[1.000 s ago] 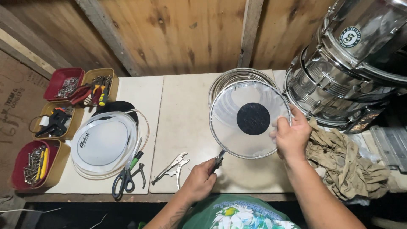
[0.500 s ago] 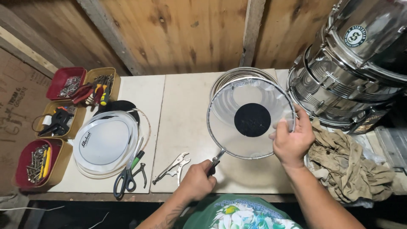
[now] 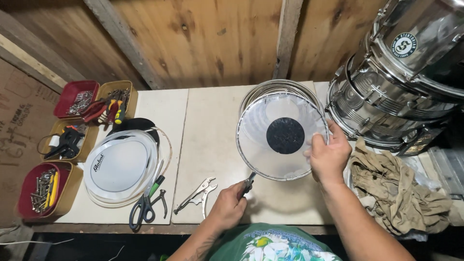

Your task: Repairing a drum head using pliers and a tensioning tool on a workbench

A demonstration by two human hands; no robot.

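right hand [image 3: 329, 157] grips clear drumhead [image 3: 282, 136]; red tray [image 3: 36, 189] holds screws [image 3: 41, 183]

Drumhead [image 3: 282, 135] right of locking pliers [image 3: 195, 194], scissors [image 3: 145, 205].

Head cam, steep down, close over workbench [image 3: 212, 145]

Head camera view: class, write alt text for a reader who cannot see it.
A person's right hand holds a clear drumhead with a black centre dot above a workbench, while the left hand grips pliers at its rim.
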